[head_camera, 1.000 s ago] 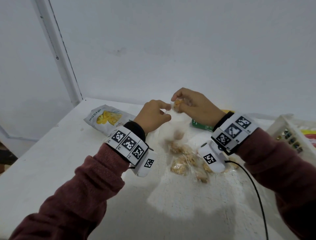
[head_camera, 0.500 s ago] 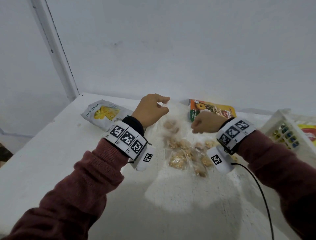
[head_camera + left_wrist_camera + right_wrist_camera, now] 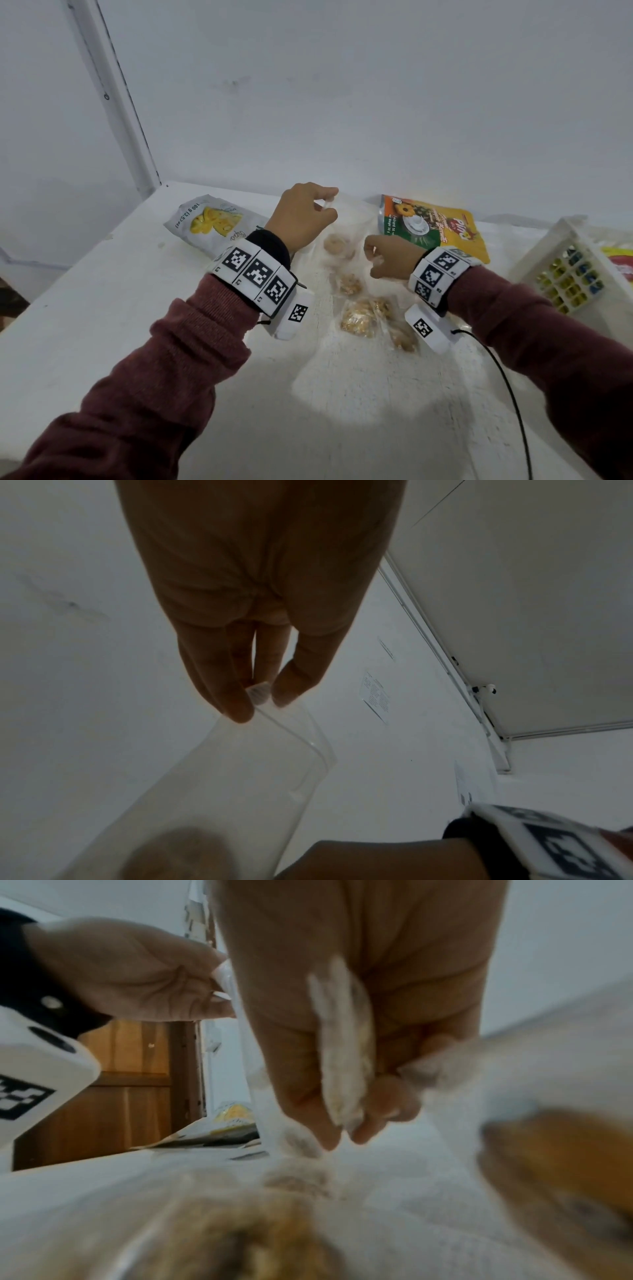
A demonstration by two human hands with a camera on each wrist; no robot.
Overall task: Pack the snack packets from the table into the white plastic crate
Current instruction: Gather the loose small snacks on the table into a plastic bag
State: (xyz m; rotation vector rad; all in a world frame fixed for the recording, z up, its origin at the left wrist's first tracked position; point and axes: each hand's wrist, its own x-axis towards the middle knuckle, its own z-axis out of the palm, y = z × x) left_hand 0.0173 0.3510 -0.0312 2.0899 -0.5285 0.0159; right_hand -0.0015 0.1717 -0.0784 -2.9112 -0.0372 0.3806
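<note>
My left hand (image 3: 327, 207) pinches the top edge of a clear plastic bag (image 3: 346, 226) and holds it up over the table; the left wrist view shows the pinch of that hand (image 3: 260, 700) on the bag (image 3: 240, 777), with a round snack (image 3: 178, 853) inside. My right hand (image 3: 371, 262) is low beside the bag, fingers curled round a small clear snack packet (image 3: 346, 1047). Several small clear packets of brown snacks (image 3: 358, 317) lie on the table between my wrists. The white plastic crate (image 3: 579, 246) stands at the right edge.
A white packet with yellow chips (image 3: 212, 222) lies at the back left. An orange and yellow packet (image 3: 442, 228) lies by the wall at the back. The crate holds colourful packets. A black cable (image 3: 510, 394) runs from my right wrist over the white table (image 3: 102, 308).
My right hand has come down from the bag's mouth to the small packets on the table and closed on one. The left hand still holds the bag, slightly farther back.
</note>
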